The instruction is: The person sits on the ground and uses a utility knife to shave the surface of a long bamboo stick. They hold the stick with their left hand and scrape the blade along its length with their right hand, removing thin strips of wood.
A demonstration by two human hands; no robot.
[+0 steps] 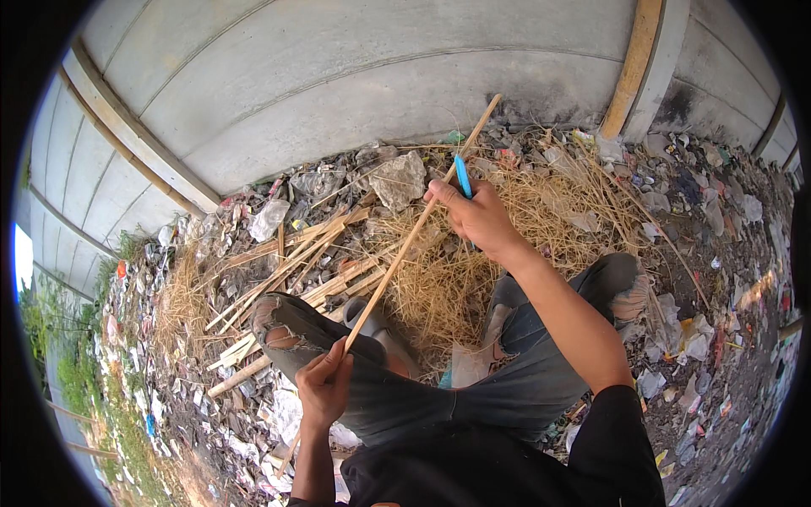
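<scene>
A long, thin, pale bamboo strip (414, 228) runs diagonally across the view, from low near the person's lap up toward the grey concrete wall (338, 76). The left hand (325, 384) is closed around the strip's lower part, fingers curled tight, just above the torn knee of the grey jeans (355, 355). The right hand (480, 215) is wrapped around a blue-handled tool (463, 177), probably a small knife, and presses it against the strip higher up; the blade itself is hidden behind the fingers, so its edge direction cannot be told.

Below the strip lie a heap of dry yellow straw (473, 253), a pile of split bamboo slats (287, 279) and scattered plastic litter (270, 215) on the ground.

The main risk, judging from this pose, is the tool slipping along the smooth strip. If it runs down the grain it would travel toward the left hand and the bare knee under the tear. The strip is slender and held at only two places, so it could flex or twist under pressure and throw the tool off line. Splinters from a splitting edge could also catch the gripping fingers, and the loose straw gives the seated legs poor footing
</scene>
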